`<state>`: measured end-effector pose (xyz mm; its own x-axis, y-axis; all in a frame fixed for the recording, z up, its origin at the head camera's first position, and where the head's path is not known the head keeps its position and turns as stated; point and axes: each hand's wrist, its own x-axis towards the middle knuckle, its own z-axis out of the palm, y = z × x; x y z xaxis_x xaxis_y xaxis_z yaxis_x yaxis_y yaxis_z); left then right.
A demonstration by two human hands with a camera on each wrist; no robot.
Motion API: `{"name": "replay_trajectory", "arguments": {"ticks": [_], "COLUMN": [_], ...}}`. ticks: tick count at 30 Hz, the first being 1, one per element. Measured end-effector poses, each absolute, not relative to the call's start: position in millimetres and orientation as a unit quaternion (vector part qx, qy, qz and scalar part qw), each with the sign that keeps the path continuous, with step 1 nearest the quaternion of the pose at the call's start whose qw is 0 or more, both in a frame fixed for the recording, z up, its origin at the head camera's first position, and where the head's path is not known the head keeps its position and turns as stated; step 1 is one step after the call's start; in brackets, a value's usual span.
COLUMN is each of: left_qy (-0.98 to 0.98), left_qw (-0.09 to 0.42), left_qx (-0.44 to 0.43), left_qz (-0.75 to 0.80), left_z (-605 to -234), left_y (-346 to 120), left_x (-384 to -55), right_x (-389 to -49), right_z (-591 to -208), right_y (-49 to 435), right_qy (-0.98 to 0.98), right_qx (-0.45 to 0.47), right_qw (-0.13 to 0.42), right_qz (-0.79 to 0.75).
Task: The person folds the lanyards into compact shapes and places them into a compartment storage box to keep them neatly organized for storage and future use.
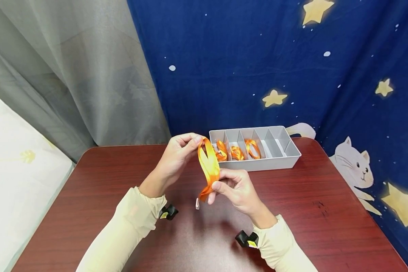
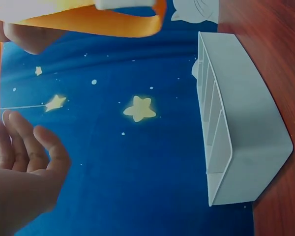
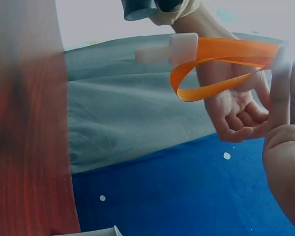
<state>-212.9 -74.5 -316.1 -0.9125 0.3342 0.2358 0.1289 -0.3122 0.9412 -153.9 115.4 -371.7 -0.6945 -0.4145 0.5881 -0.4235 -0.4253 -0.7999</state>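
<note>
An orange lanyard, folded into a long loop, is stretched between my two hands above the table. My left hand pinches its upper end between thumb and fingers. Lower down, my right hand grips the gathered straps with its thumb on top. A white plastic clip hangs from the lower end; the right wrist view shows this clip beside a loose orange loop.
Behind my hands, at the table's far edge, stands a grey divided box. Coiled orange lanyards lie in its three left compartments. A blue star-print curtain hangs behind the brown table.
</note>
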Motion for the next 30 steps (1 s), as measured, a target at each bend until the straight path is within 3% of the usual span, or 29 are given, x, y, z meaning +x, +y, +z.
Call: {"name": "replay_trajectory", "arguments": {"ticks": [9,18,30], "left_qy": [0.592,0.586,0.663], "left_qw": [0.094,0.124,0.086], "left_qx": [0.197,0.251,0.366], "left_qz": [0.776,0.761,0.647], "left_z": [-324,-334,-343], "left_y": [-76,-79,-81], "left_x": [-214,-215,-211], "right_x": [-150,-147,-151], "right_z": [-367,-356,-347], "right_y": [119,121,124], "right_qy": [-0.544,-0.536,-0.500], "right_qx": [0.369,0.361,0.339], "right_qw": [0.057,0.100,0.128], "right_qz": [0.751,0.757,0.786]}}
